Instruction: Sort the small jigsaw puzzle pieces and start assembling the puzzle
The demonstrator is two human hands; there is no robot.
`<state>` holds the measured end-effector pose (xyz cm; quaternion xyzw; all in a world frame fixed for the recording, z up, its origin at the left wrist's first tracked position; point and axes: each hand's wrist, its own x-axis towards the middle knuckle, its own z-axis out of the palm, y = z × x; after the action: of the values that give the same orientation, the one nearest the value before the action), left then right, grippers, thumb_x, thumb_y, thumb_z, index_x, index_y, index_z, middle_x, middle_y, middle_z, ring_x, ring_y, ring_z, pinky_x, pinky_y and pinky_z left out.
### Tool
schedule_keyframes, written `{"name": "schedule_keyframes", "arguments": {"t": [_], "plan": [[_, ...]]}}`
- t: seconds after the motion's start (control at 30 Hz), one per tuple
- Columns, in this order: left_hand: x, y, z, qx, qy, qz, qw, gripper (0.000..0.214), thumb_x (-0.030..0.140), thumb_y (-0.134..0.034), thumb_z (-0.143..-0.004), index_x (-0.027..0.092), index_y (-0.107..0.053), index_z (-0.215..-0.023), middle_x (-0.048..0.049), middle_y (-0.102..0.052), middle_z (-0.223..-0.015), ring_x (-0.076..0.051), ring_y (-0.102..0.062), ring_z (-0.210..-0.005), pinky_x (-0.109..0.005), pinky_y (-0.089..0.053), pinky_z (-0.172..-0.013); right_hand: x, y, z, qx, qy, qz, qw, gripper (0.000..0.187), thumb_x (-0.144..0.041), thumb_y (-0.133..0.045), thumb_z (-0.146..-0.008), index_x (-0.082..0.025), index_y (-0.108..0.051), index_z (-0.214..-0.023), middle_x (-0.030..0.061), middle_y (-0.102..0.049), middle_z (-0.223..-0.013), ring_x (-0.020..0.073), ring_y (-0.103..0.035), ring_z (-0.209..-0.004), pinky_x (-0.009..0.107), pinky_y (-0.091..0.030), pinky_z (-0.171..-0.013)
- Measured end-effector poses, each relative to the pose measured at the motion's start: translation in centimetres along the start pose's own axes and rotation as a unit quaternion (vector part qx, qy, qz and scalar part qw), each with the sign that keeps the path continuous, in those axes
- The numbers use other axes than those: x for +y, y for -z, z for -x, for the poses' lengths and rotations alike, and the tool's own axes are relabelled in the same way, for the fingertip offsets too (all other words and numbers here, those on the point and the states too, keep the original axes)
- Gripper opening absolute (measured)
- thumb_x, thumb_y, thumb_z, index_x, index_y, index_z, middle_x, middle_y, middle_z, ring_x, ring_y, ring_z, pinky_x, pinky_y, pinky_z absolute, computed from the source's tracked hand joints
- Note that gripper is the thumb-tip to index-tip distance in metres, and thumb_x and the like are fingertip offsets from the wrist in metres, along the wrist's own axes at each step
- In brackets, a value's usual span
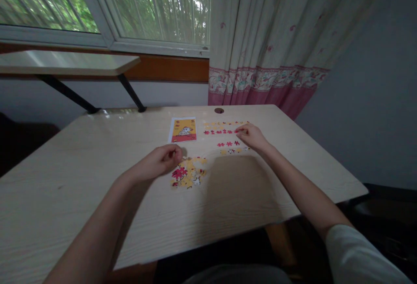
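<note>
My right hand (pixel 251 136) pinches a red jigsaw puzzle piece (pixel 236 131) at the right end of a row of red pieces (pixel 220 132). Fingers curled, my left hand (pixel 168 158) hovers at the upper left edge of a loose pile of puzzle pieces (pixel 189 173) in yellow, red and white. Whatever lies inside that curl, if anything, is hidden. Beyond the pile is a picture card (pixel 183 130) with a white animal on yellow and red. A yellow row (pixel 224 123) runs behind the red one; shorter red (pixel 228 144) and mixed-colour rows (pixel 232 150) lie nearer me.
The pale wooden table (pixel 156 219) has a round cable hole (pixel 219 110) near its back edge. At the back left a raised shelf (pixel 68 63) stands on black legs. A curtain (pixel 260 49) hangs behind the table, beside the window (pixel 156 10).
</note>
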<state>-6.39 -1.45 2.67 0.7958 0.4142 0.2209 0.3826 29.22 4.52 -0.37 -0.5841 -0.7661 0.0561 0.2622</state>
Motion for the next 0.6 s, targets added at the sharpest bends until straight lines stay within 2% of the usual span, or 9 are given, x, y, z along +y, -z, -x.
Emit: {"name": "schedule_keyframes", "arguments": {"t": [0.1, 0.2, 0.33, 0.43, 0.6], "plan": [[0.1, -1.0, -0.3, 0.050, 0.017, 0.083, 0.995, 0.017, 0.033, -0.052, -0.084, 0.017, -0.052, -0.078, 0.0044, -0.043, -0.057, -0.007, -0.035, -0.046, -0.020, -0.026, -0.042, -2.8, 0.1, 0.6, 0.005, 0.045, -0.020, 0.999, 0.020, -0.026, -0.056, -0.082, -0.018, -0.070, -0.094, 0.0070, -0.068, -0.093, 0.0167, -0.059, -0.082, 0.029, -0.042, -0.075], [0.3, -2.1, -0.7, 0.092, 0.019, 0.129, 0.987, 0.018, 0.033, -0.055, -0.082, 0.016, -0.053, -0.078, 0.0035, -0.046, -0.060, -0.007, -0.036, -0.048, -0.019, -0.027, -0.043, -6.1, -0.4, 1.6, 0.000, 0.112, -0.040, 0.993, 0.016, -0.026, -0.056, -0.083, -0.019, -0.069, -0.091, 0.0052, -0.068, -0.089, 0.0151, -0.059, -0.079, 0.029, -0.040, -0.075], [0.9, -3.3, -1.2, 0.099, 0.000, 0.154, 0.983, 0.018, 0.032, -0.058, -0.080, 0.016, -0.056, -0.075, 0.0010, -0.052, -0.065, -0.008, -0.043, -0.054, -0.020, -0.032, -0.048, -10.0, -1.5, 3.4, 0.012, 0.205, -0.065, 0.977, 0.016, -0.029, -0.055, -0.086, -0.020, -0.068, -0.092, 0.0029, -0.069, -0.087, 0.0143, -0.060, -0.082, 0.029, -0.036, -0.075], [1.3, -3.8, -1.3, 0.090, -0.005, 0.172, 0.981, 0.017, 0.032, -0.058, -0.080, 0.015, -0.057, -0.076, -0.0001, -0.056, -0.068, -0.010, -0.047, -0.059, -0.021, -0.035, -0.052, -11.5, -1.9, 4.5, 0.028, 0.232, -0.072, 0.970, 0.018, -0.033, -0.054, -0.087, -0.021, -0.068, -0.091, 0.0024, -0.069, -0.086, 0.0136, -0.060, -0.080, 0.028, -0.033, -0.071], [1.6, -4.2, -1.5, 0.083, -0.006, 0.199, 0.977, 0.014, 0.029, -0.062, -0.078, 0.015, -0.059, -0.078, 0.0003, -0.058, -0.069, -0.010, -0.050, -0.061, -0.022, -0.039, -0.057, -11.8, -1.9, 4.9, 0.032, 0.250, -0.077, 0.965, 0.017, -0.031, -0.055, -0.087, -0.021, -0.068, -0.087, 0.0018, -0.069, -0.084, 0.0128, -0.059, -0.077, 0.028, -0.032, -0.071]]}}
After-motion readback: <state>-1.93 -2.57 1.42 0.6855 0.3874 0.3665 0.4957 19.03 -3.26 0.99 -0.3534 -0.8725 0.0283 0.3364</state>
